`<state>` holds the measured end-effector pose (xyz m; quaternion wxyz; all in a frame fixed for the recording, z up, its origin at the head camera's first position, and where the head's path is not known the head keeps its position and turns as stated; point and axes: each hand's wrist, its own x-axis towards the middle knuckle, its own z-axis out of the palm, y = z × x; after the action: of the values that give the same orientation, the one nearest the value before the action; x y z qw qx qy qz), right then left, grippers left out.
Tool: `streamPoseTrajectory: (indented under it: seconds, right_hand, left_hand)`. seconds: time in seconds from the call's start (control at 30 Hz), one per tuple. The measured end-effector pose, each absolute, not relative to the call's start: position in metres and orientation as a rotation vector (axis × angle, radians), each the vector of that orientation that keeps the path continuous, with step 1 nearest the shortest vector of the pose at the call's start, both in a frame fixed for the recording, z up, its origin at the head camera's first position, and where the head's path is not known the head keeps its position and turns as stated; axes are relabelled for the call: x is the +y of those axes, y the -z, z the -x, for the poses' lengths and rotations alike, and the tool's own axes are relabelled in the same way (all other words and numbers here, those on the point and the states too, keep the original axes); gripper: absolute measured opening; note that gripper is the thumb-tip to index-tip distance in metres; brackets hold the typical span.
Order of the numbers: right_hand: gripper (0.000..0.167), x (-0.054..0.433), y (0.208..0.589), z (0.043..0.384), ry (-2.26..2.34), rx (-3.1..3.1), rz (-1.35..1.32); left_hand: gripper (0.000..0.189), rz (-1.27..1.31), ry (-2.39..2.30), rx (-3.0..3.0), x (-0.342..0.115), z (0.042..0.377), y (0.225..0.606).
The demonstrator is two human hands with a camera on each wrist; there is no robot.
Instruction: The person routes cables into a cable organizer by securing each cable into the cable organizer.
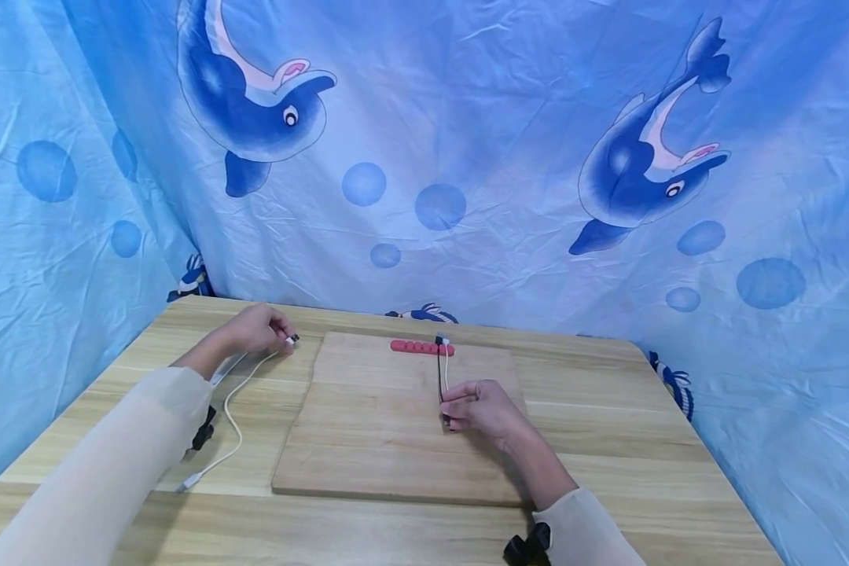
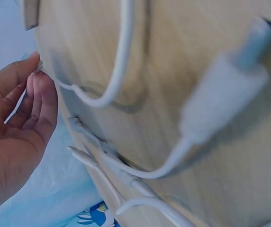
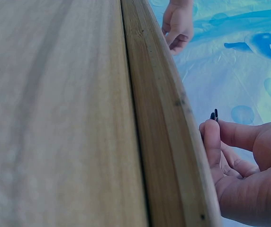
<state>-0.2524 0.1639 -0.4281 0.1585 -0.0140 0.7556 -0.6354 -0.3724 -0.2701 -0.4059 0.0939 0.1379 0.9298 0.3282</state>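
My left hand (image 1: 258, 330) pinches one end of a white charging cable (image 1: 234, 420) above the table, left of the wooden board. The cable's other plug (image 2: 225, 90) lies toward the table's front and looms large in the left wrist view. My right hand (image 1: 483, 409) pinches the near ends of a black cable (image 1: 439, 373) and apparently a thin white cable (image 1: 446, 363), over the board's right half. Both run away from me to a red slotted cable holder (image 1: 412, 347) at the board's far edge. Whether they sit in its slots is too small to tell.
The wooden board (image 1: 368, 440) lies mid-table. More white cable ends (image 2: 107, 175) lie near the left forearm. A blue curtain with dolphins (image 1: 410, 94) hangs behind and at both sides of the wooden table (image 1: 644, 472).
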Motion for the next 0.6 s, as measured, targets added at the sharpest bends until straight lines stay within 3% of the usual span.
streamPoseTrajectory:
  seconds: [0.6]
  right_hand:
    - [0.02,0.166,0.426,0.251,1.81,2.17,0.034]
  left_hand:
    - [0.029,-0.418,-1.195,2.557,-0.268,0.359,0.383]
